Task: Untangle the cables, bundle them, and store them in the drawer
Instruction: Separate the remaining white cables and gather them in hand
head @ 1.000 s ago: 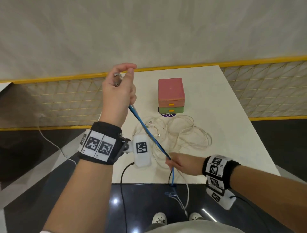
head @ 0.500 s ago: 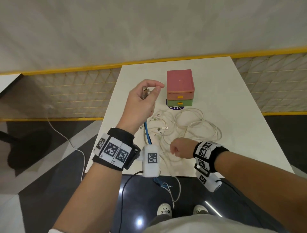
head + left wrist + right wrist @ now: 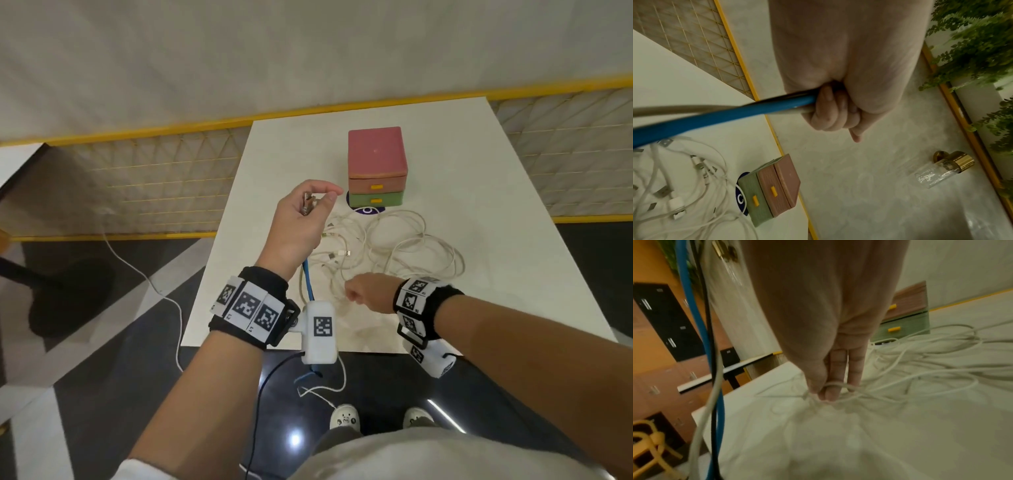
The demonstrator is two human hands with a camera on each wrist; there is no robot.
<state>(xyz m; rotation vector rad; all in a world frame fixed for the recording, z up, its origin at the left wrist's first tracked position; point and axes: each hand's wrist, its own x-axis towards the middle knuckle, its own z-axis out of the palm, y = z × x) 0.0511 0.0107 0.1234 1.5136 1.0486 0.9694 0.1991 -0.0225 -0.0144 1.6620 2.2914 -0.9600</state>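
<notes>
At the near table [image 3: 513,308] edge, a strand of the white cables [image 3: 411,253] was pinched by the right hand [image 3: 368,291], thumb against fingertips. Beyond it, the blue cable [image 3: 308,279] was gripped in the curled left hand [image 3: 301,226], raised above the tangle lying mid-table. Farthest back, the drawer unit [image 3: 376,168] was seen with both drawers closed.

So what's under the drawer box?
A dark blue round sticker pokes out from under the drawer box on the table; most of it is covered.
</notes>
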